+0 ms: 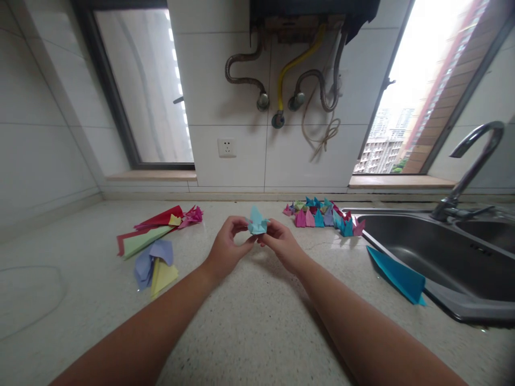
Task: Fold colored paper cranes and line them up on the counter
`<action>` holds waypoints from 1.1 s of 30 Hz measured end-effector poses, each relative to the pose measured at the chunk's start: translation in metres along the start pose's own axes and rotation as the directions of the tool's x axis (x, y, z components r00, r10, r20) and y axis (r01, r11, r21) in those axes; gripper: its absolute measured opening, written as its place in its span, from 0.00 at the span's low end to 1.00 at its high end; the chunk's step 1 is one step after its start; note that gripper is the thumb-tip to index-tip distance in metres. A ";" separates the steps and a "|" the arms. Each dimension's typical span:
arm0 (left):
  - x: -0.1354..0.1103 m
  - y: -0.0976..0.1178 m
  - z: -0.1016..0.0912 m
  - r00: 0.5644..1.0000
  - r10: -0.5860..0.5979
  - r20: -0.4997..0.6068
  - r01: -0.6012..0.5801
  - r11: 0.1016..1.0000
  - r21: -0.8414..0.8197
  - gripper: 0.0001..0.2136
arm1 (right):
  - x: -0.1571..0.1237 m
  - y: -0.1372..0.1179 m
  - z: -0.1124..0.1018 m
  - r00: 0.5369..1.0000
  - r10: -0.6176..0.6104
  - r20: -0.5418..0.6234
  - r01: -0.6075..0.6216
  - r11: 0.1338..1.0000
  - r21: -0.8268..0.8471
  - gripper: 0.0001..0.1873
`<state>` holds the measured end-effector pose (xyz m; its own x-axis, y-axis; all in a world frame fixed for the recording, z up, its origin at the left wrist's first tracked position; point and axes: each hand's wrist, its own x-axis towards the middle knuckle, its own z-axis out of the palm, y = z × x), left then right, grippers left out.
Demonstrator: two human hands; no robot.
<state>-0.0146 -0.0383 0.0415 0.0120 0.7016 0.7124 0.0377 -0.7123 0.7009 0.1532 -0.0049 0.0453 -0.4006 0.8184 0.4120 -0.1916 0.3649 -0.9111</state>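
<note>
A light-blue origami piece (257, 227), with a pointed flap standing up at its back, is held just above the speckled countertop (241, 332). My left hand (230, 240) pinches its left side between thumb and fingers. On the other side, the fingers of my right hand (281, 242) are closed on its right edge. Both thumbs sit close together at the lower front of the paper. Parts of its underside are hidden by my fingers.
Several small folded paper pieces (318, 218) in mixed colours stand at the back right, beside the metal sink (402, 236) with its faucet (478, 155). A blue folded paper (398, 273) lies by the sink's edge. Red, green (147, 241), purple (155, 260) and yellow papers lie left.
</note>
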 end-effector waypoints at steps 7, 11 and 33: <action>0.004 -0.005 -0.009 0.984 -0.160 0.083 0.169 0.977 -0.128 0.33 | -0.002 -0.002 0.005 0.996 -0.073 0.057 0.072 0.997 0.009 0.11; 0.003 -0.001 -0.013 0.974 -0.180 0.138 0.189 0.980 -0.062 0.17 | -0.002 0.002 0.003 0.993 -0.088 0.079 0.089 0.996 -0.007 0.12; 0.005 0.019 -0.013 0.994 -0.056 0.098 0.053 0.998 0.038 0.07 | -0.007 -0.018 -0.002 0.957 -0.274 0.094 0.289 0.907 -0.307 0.14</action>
<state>-0.0268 -0.0485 0.0587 0.1077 0.7389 0.6652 0.0765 -0.6732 0.7355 0.1614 -0.0158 0.0585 -0.4154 0.6417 0.6447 -0.0147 0.7040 -0.7101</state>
